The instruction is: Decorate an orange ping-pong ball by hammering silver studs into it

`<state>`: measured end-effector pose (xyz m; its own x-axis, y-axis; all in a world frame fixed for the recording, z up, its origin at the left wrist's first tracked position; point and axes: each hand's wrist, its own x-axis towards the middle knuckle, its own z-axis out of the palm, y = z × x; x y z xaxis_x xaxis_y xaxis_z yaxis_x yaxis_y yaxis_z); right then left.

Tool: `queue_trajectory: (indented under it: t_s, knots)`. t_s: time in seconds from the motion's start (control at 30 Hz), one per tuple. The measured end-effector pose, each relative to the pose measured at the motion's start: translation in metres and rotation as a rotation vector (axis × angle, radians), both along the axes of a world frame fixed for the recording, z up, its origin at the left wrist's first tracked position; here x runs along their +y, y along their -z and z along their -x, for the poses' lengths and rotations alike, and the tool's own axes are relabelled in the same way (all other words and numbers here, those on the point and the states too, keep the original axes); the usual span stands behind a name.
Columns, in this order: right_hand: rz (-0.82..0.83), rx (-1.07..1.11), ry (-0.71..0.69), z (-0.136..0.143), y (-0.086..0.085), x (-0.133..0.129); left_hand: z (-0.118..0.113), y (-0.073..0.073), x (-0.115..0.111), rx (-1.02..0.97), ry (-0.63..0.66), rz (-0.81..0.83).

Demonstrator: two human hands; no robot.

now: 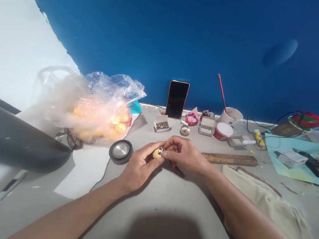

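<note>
A small pale yellow ball (157, 154) with shiny silver studs on one side sits in the fingers of my left hand (139, 168). My right hand (185, 156) has thumb and forefinger pinched against the studded side; whatever is between those fingertips is too small to make out. Beyond the hands stands an open little box (162, 126) full of small silver metal pieces. To its right rests a round item (184, 130) covered in similar shiny metal. A dark round container with a silver centre (121, 151) lies left of my left hand.
A clear plastic bag of yellow-orange balls (104, 116) is at left, near a dark grey cylinder (19, 136). A phone (177, 99) leans on the blue wall. Rightward are a wooden strip (230, 159), a paper cup (232, 116), cloth (271, 208) and blue paper (299, 147).
</note>
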<state>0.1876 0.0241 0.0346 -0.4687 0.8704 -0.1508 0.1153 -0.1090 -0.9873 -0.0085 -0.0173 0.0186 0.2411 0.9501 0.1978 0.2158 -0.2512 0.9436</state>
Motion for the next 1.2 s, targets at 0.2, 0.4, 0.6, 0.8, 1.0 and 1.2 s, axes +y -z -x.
queue_trajectory:
  t_s: [0.2, 0.4, 0.6, 0.8, 1.0, 1.2]
  knots:
    - [0.018, 0.031, -0.030, -0.002, 0.003, 0.003, 0.001, 0.007, -0.001, 0.061, 0.018, -0.158]
    - [0.027, 0.049, -0.054, -0.003, 0.005, 0.003, -0.001, 0.008, -0.001, 0.060, 0.032, -0.217]
    - [0.049, 0.066, -0.081, -0.004, 0.003, 0.004, -0.003, 0.007, -0.003, 0.045, 0.007, -0.202]
    - [0.053, 0.089, -0.092, -0.004, 0.002, 0.005, -0.003, 0.001, -0.005, -0.007, 0.013, -0.132]
    - [0.003, 0.087, -0.108, -0.005, -0.001, 0.004, -0.002, -0.005, -0.002, -0.149, 0.002, 0.069]
    - [-0.038, 0.006, -0.098, 0.000, -0.009, -0.004, -0.005, -0.008, -0.002, -0.223, -0.047, 0.157]
